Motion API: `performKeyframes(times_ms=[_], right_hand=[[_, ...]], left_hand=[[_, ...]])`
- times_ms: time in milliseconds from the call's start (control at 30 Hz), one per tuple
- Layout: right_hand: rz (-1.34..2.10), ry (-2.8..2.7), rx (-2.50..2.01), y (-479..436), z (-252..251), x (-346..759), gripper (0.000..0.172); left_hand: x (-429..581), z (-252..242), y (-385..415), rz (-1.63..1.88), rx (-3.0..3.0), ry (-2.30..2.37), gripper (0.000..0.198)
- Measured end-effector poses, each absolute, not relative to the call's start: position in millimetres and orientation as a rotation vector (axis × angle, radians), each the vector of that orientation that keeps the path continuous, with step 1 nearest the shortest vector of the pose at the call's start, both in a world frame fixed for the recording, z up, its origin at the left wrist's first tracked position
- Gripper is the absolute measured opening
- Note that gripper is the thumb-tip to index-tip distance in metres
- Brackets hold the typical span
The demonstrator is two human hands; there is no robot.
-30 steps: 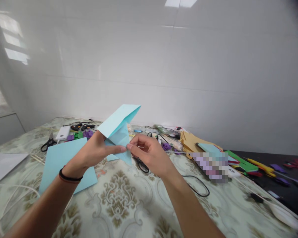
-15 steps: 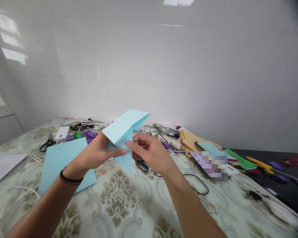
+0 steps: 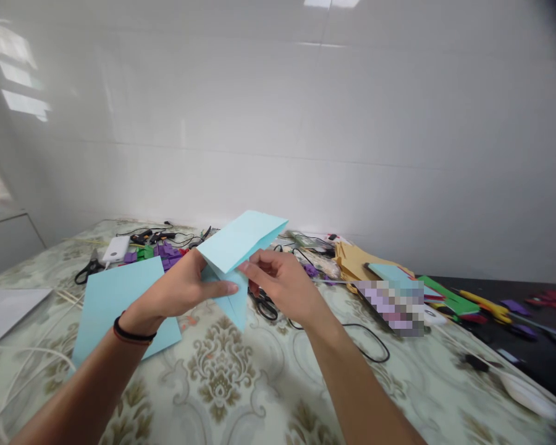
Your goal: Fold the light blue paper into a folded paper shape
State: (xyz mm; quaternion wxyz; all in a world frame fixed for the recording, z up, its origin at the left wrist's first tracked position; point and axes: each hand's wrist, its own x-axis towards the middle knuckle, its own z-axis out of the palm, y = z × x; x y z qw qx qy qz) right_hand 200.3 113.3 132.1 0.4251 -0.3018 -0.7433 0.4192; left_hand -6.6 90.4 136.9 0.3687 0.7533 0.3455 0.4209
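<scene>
A folded light-blue paper [image 3: 238,244] is held up above the patterned tablecloth [image 3: 222,383]. My left hand [image 3: 178,290] grips it from the left, thumb on its lower flap. From the right, my right hand [image 3: 282,284] pinches the paper's edge between thumb and fingertips. A black band circles my left wrist. One folded flap rises toward the wall and a pointed corner hangs down between my hands.
A flat light-blue sheet [image 3: 120,303] lies at the left. Black scissors [image 3: 89,269] and a white power bank [image 3: 115,248] sit behind it. A second pair of scissors [image 3: 262,305] and a black cable [image 3: 370,346] lie under my right hand. Coloured paper scraps litter the right.
The folded paper's raised flap has swung lower and to the right. Both hands have kept their hold and shifted slightly right.
</scene>
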Motion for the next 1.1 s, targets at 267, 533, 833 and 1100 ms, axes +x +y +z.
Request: performKeyframes(times_ms=[267,533,833,1100], right_hand=[[1.044,-1.839,-0.747,113.9,131.9,199.0,0.044],[1.035,-1.828,-0.827,114.4,134.6,198.7,0.042],[1.110,-1.787,-0.721,116.8,137.0,198.8,0.035],[1.057,-1.864,-0.574,122.0,134.9,220.5,0.039]], left_hand=[[-7.7,137.6,90.1,1.014,1.958,0.924,0.043],[-8.6,138.9,89.7,0.948,1.911,1.022,0.043],[-11.8,137.2,90.9,0.918,1.945,1.015,0.036],[-13.7,141.3,86.8,0.605,2.195,1.036,0.027]])
